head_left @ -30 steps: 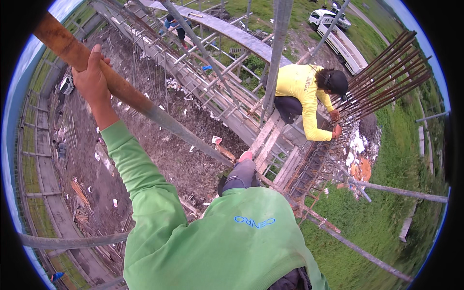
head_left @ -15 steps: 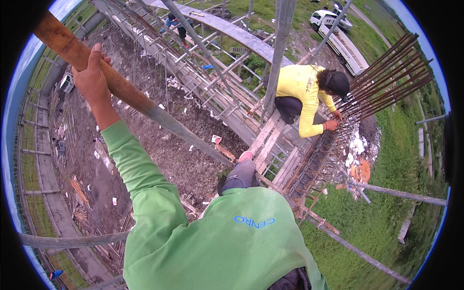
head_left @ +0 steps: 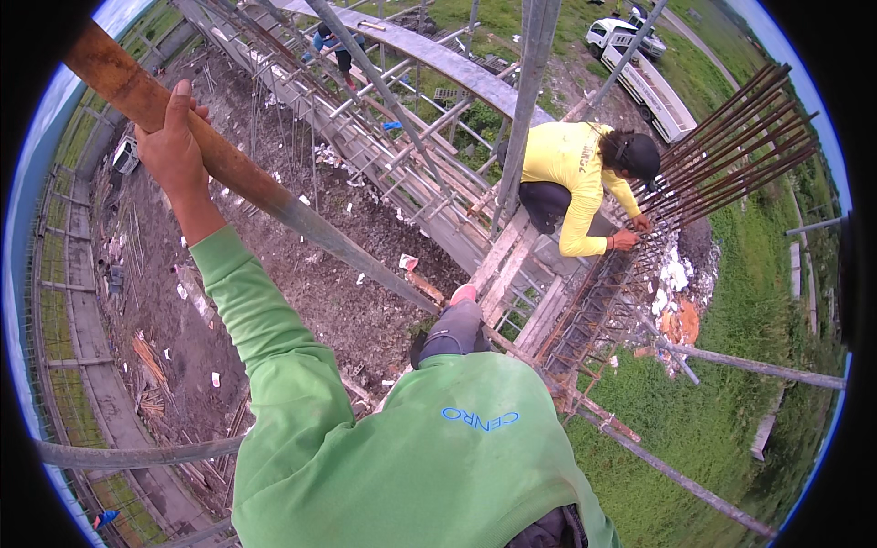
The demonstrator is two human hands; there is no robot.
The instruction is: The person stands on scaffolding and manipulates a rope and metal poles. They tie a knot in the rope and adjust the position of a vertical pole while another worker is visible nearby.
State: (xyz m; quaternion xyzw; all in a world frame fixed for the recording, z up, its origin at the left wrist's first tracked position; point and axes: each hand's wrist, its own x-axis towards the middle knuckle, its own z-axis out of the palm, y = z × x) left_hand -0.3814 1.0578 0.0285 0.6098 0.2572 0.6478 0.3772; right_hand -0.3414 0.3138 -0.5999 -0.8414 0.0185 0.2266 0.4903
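My left hand (head_left: 174,146) is closed round a rusty steel scaffold pipe (head_left: 265,196) that slants from the upper left down toward my foot. The thumb points up along the near side of the pipe, and some of the fingers are hidden behind it. A green sleeve covers my left arm. My right hand does not show. My foot (head_left: 464,294) rests by narrow wooden planks (head_left: 504,274). Ahead to the right, a co-worker in a yellow shirt (head_left: 571,169) crouches with both hands at a rebar cage (head_left: 594,306).
Tall rebar (head_left: 740,146) juts up beyond the co-worker. An upright scaffold post (head_left: 527,110) stands beside them, and a horizontal pipe (head_left: 749,365) extends right. Far below lie muddy ground (head_left: 311,274) and grass (head_left: 731,438). A white truck (head_left: 644,87) is parked at the back; another person (head_left: 338,50) is farther left.
The co-worker's hands and near arm have shifted slightly at the rebar. My left hand keeps its hold on the scaffold pipe.
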